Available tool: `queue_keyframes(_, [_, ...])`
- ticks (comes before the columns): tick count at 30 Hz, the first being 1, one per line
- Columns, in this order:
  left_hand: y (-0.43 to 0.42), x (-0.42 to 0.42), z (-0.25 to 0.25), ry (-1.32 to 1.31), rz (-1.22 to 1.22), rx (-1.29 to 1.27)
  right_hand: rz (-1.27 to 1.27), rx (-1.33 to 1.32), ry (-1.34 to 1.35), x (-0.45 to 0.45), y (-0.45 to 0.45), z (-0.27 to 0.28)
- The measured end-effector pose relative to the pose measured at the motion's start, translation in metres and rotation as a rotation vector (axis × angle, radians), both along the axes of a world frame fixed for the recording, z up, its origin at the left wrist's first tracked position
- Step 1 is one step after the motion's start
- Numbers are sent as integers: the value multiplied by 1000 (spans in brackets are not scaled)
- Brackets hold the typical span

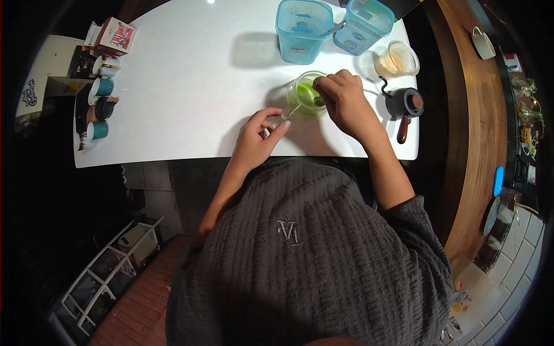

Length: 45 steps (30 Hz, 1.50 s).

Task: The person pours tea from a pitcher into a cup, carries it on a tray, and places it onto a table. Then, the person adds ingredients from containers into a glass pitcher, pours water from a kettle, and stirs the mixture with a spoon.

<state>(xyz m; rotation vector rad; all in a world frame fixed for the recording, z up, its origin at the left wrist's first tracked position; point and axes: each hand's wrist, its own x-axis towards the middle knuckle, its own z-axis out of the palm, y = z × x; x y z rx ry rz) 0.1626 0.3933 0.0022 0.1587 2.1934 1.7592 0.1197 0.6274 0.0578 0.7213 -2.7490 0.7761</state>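
Note:
A clear glass mug (292, 91) with bright green liquid (306, 94) in it stands on the white table near its front edge. My left hand (258, 135) is closed on the mug's handle (292, 111), pinching it between thumb and fingers. Above the mug's right rim, my right hand (348, 102) grips a spoon (318, 101) that dips into the green liquid. Most of the spoon is hidden by my fingers.
Two blue plastic tubs (304, 51) (365, 30) stand behind the mug. To the right are a clear tub of pale powder (398, 60) and a black gooseneck kettle (404, 104). Several cups (99, 130) and a box (117, 37) line the left edge of the white table (173, 109).

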Motion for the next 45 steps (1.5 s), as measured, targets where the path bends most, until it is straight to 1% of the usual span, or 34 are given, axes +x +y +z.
queue_keyframes(2, [0,0,0,10,2,-14,-46,42,31,-3,1,-1])
queue_keyframes(4, [0,1,-1,5,0,-21,-19,-53,85,-4,-1,-4])
queue_keyframes(5, [0,1,-1,0,-2,-26,-21,-54,85,-2,-2,-4])
queue_keyframes(7, [0,2,0,-3,-3,-25,79,-110,5,-1,-2,-4])
queue_keyframes(8, [0,1,0,-6,-1,-23,78,-110,7,0,-1,-5])
queue_keyframes(11, [-1,1,-2,7,-7,-32,54,-87,-38,-1,3,-6])
queue_keyframes(13, [-1,1,-1,-1,-10,-32,-50,10,40,-4,5,-2])
queue_keyframes(14, [-1,1,-1,-8,-13,-32,-51,9,40,-5,5,-3])
queue_keyframes(17, [-1,0,-2,-8,-11,-24,-8,-42,83,-7,2,-5])
queue_keyframes(19, [-1,0,-1,-21,-10,-26,46,-108,46,-5,-1,-5])
queue_keyframes(23, [-1,-1,-3,-26,-6,-18,89,-153,-31,-6,4,-10])
queue_keyframes(28, [-2,-1,-4,-35,-7,-22,-74,-231,7,-10,7,-10])
queue_keyframes(33, [-2,-2,-7,-38,-7,-21,-158,-233,28,-13,10,-17])
queue_keyframes(39, [-3,-3,-3,-42,-6,12,-194,-250,-35,-18,12,-16])
queue_keyframes(41, [-5,-3,-5,-27,-2,4,-213,-311,-144,-20,12,-10])
queue_keyframes(42, [-6,-3,-4,-25,2,1,-209,-313,-142,-22,12,-8])
queue_keyframes(44, [-9,-3,-3,-31,4,9,-211,-158,49,-29,15,-5])
queue_keyframes(45, [-9,-3,-3,-29,5,8,-228,-162,136,-37,15,-1])
